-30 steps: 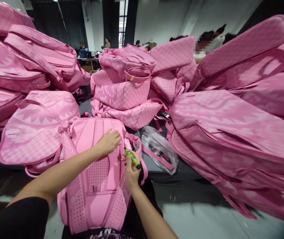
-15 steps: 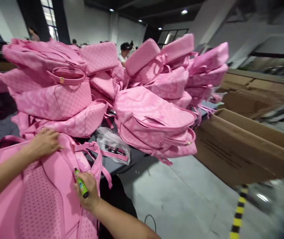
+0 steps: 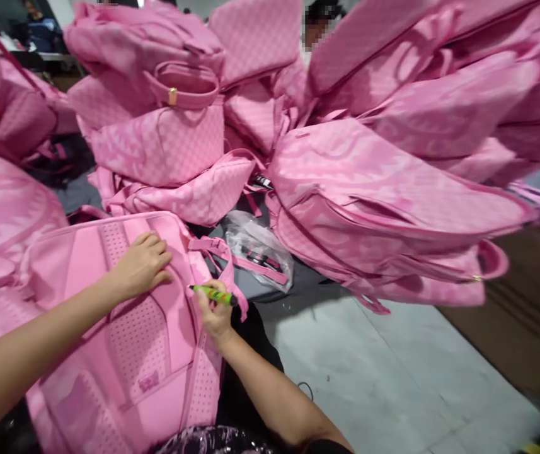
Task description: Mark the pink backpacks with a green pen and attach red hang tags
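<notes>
A pink backpack (image 3: 142, 328) lies in front of me with its padded, dotted back panel and shoulder straps facing up. On its upper part rests my left hand (image 3: 142, 265), fingers slightly bent and a little apart, pressing on the surface. My right hand (image 3: 215, 315) is closed around a green marker pen (image 3: 213, 294) with a black end. The pen's dark tip points left, close to the backpack's side edge; whether it touches the fabric I cannot tell. Beside that edge hangs a thin pink strap (image 3: 225, 261).
Stacked pink backpacks (image 3: 166, 139) fill the table behind, and another pile (image 3: 383, 183) overhangs its right side. A clear plastic bag (image 3: 255, 246) with black and pink pieces lies between them. A cardboard box (image 3: 510, 315) stands on the floor at right. People are in the background.
The view has tilted down and moved closer. The pen has turned from steep to nearly level, its tip now pointing left. My left hand is still on the backpack.
</notes>
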Tool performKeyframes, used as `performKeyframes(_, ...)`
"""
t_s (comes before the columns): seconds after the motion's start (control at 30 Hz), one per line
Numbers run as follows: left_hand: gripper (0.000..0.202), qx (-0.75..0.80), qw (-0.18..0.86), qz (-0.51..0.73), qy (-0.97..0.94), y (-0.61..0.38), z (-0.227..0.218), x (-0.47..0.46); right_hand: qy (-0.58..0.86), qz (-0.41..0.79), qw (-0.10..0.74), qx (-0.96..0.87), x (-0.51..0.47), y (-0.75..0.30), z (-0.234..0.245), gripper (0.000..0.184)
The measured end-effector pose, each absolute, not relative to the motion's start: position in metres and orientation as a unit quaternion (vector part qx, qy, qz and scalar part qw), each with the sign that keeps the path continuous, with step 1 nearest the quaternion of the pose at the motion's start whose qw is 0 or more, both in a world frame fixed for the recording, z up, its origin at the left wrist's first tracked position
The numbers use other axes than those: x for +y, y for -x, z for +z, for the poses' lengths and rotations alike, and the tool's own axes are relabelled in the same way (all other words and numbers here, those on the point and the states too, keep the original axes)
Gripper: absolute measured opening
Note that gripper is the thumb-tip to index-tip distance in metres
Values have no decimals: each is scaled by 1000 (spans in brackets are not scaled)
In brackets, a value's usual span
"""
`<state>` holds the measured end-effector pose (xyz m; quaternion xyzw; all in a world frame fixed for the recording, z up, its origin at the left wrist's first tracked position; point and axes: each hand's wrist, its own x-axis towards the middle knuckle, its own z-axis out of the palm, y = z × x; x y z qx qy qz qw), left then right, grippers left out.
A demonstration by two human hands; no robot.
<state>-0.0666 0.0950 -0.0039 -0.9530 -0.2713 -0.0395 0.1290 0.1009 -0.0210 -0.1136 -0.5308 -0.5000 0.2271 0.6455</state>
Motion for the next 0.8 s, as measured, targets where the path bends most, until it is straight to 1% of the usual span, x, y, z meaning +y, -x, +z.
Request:
performKeyframes(0.13,24,-308,100,-103,941,67,-23,89,561,323,643,-410,-9,-106,-108,31)
performKeyframes(0.2,19,-307,88,-149,936,71,-34,84,576,341,634,-387,-2,-108,-105,36)
performKeyframes(0.3,12,-294,88,-204,930,79,-44,78,590,299,627,-412,7,-110,-100,37)
performKeyframes(0.37,11,-286,91,-223,927,81,-45,76,589,280,618,-439,11,-109,-97,35)
performKeyframes(0.57,24,-316,90,-156,932,69,-41,78,621,251,585,-458,11,-108,-101,33)
performKeyframes(0.67,22,-313,100,-173,928,67,-48,77,625,241,585,-458,8,-109,-108,31)
performKeyframes(0.8,23,-268,110,-214,933,73,-59,78,601,208,589,-499,5,-107,-114,25)
